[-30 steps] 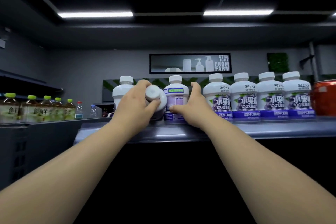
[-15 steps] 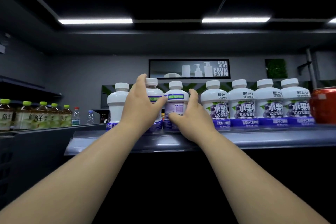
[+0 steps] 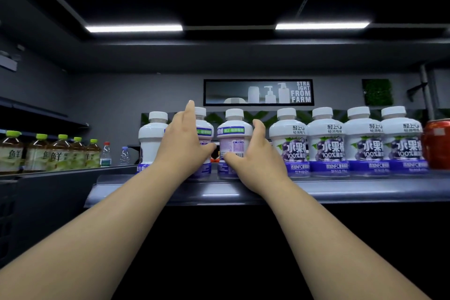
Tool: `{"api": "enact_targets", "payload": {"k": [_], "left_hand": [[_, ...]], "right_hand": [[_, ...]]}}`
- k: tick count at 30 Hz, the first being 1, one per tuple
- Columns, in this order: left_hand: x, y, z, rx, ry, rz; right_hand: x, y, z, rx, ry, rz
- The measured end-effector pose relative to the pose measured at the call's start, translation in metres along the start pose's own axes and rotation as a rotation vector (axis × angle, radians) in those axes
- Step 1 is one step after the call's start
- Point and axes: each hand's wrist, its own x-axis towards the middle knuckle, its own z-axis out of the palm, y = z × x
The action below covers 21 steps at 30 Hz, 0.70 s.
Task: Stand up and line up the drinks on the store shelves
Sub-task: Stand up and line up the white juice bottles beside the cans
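Up on the grey shelf (image 3: 341, 189) seven white drink bottles with white caps stand upright in a single row along the front edge. The left hand (image 3: 181, 146) is wrapped round the second bottle (image 3: 204, 134) from the left, thumb laid across its front and fingers running up its far side, one fingertip showing above the cap. The right hand (image 3: 255, 158) clasps the third bottle (image 3: 233, 139), thumb pressed low on the label near the barcode and fingers curved up its right flank. These two bottles stand just beside each other with a narrow gap between them, and both are turned so that small print faces out. The first bottle (image 3: 152, 143) stands at the left end, close by the left hand, and shows a mostly plain white side. To the right of the right hand, four grape-label bottles (image 3: 326, 148) stand shoulder to shoulder with their big front labels facing out, and a red can (image 3: 437, 143) sits just beyond the last one. Off to the left, on a lower, further shelf, stands a line of green-capped tea bottles (image 3: 58, 153) and two small water bottles (image 3: 106, 153). On the back wall hangs a sign (image 3: 258, 92) reading "STRAIGHT FROM FARM".
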Motion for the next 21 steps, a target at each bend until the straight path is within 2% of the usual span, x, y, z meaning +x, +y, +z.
{"api": "enact_targets", "payload": {"k": [5, 10, 14, 17, 21], "left_hand": [[-0.011, -0.003, 0.011, -0.117, 0.086, 0.033], [-0.023, -0.015, 0.018, -0.127, 0.07, 0.002], [-0.022, -0.022, 0.007, -0.097, 0.11, -0.032], [-0.027, -0.023, 0.005, -0.091, 0.127, -0.019], [-0.029, -0.027, 0.007, -0.122, 0.087, -0.077]], "right_hand": [[0.001, -0.001, 0.002, 0.016, 0.028, -0.008], [0.002, -0.002, 0.002, -0.043, -0.12, 0.021], [0.0, -0.005, -0.001, -0.029, -0.09, 0.021], [0.0, -0.005, -0.002, -0.01, -0.143, 0.038], [0.001, -0.005, -0.004, 0.013, -0.112, 0.043]]}}
